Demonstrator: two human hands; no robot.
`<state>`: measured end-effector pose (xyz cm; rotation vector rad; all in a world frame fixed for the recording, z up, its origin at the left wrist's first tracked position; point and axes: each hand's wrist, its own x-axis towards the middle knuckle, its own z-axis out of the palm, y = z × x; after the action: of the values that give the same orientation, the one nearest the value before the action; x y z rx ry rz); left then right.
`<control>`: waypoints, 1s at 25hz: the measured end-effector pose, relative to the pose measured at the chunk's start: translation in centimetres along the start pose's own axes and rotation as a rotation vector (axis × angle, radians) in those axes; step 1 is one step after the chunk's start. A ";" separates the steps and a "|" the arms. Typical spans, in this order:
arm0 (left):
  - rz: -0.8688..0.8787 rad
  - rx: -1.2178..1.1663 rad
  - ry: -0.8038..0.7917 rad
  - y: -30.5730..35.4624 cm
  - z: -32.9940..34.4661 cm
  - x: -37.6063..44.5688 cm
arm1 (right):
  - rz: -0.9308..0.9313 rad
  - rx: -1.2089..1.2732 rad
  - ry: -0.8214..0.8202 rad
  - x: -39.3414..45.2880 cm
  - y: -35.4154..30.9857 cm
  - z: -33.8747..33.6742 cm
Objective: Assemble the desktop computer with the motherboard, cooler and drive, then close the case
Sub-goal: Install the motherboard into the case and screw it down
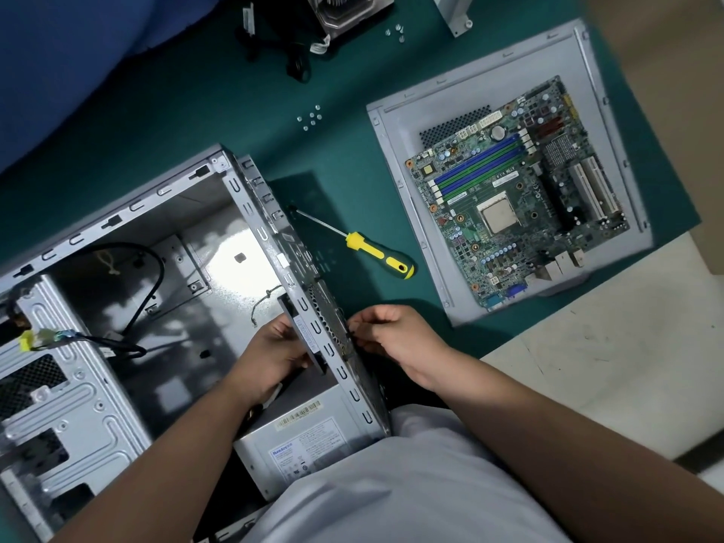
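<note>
- We are leaning over the open case (117, 268), and our shirt (391, 484) is filling the space nearest us.
- The grey power box (297, 440) is sitting in the case corner closest to us. Its blue label seems to say "Huntkey"; the small print is too tiny to read.
- Our left hand (274, 358) is reaching inside the case and curling its fingers round a dark flat fan part (309, 339) against the back wall.
- Our right hand (395, 342) is working outside that same wall, pinching something small and dark at the wall's holes. We cannot tell what it is.
- The wall is standing between our two hands, and the part's long side is running along it.
- The yellow screwdriver (376, 254) is lying just past the case, nearer our right hand, tip pointing at the case.
- The motherboard (517, 194) is resting on the side panel (395, 150), well apart from the case on the right, not yet fitted.
- Little screws (311, 117) are lying beyond the case.
- The cooler (344, 9) is farthest from the case, at the mat's top edge.
</note>
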<state>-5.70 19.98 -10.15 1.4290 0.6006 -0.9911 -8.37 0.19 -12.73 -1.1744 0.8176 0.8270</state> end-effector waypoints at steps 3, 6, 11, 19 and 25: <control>-0.003 0.005 -0.007 0.2 0.0 -0.1 | 0.005 -0.091 -0.003 0.3 -0.4 0.0; -0.006 -0.041 0.012 -0.1 0.0 0.1 | 0.038 -0.151 0.001 0.5 -1.1 0.0; -0.026 -0.052 0.016 -0.4 -0.1 0.3 | 0.163 -0.117 -0.014 0.7 -2.1 -0.1; -0.043 -0.060 -0.022 -0.7 -0.2 0.7 | 0.265 0.028 -0.021 0.6 -2.4 0.0; -0.044 -0.112 -0.046 -0.9 -0.3 1.0 | 0.283 0.050 0.012 0.5 -2.4 0.1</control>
<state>-5.92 20.21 -11.54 1.2956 0.6465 -1.0068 -6.02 -0.10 -12.05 -1.0335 1.0238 1.0246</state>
